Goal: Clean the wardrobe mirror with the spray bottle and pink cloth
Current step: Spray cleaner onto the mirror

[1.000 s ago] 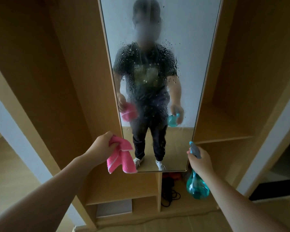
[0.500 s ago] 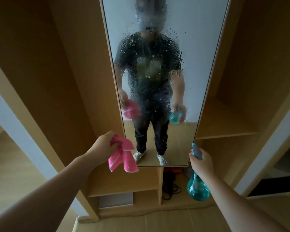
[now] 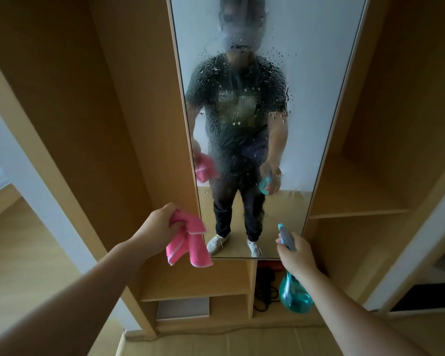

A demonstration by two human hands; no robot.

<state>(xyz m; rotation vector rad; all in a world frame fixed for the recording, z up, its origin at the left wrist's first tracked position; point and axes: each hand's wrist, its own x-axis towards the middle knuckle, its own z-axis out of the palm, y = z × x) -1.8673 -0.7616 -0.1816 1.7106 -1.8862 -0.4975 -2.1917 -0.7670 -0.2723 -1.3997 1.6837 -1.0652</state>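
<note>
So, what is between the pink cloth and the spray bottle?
In the head view: the lower end of the mirror and, just below it, the upright wardrobe divider.

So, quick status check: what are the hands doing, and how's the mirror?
Left hand grips pink cloth. Right hand holds spray bottle. Mirror beaded with droplets, not yet wiped. Nothing in the way.

mirror (image 3: pixel 319 98) nearer, spray bottle (image 3: pixel 295 299) lower (slightly)
</note>
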